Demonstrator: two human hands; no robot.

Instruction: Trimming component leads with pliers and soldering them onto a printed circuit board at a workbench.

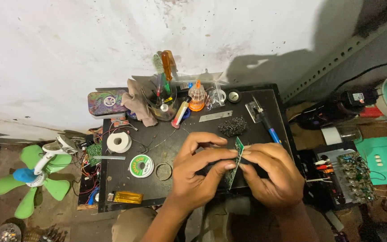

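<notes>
While your two hands meet over the near middle of the dark worktop [269, 101], they share one small green circuit board [238, 152], held on edge between them. Your left hand [200, 168] closes its grip on the board from the left, fingertips pressed to its face and edge; your right hand [272, 172] pinches it from the other side, fingers curled tight. Held this way, upright and clear of the surface, the board likely shows you one face while both hands steady it.

Just behind the board lies a tangle of dark wire wool [233, 126], and beside that a blue-handled soldering iron [265, 120] rests at a slant, near your right hand. To the left sit a green spool of solder wick [141, 166], a bare wire ring [163, 171], a white roll of tape [119, 142] and an amber lighter [127, 197] at the front edge. At the back, a clear cup of screwdrivers [164, 101] keeps tools upright. A green fan [34, 177] stands off the left side.
</notes>
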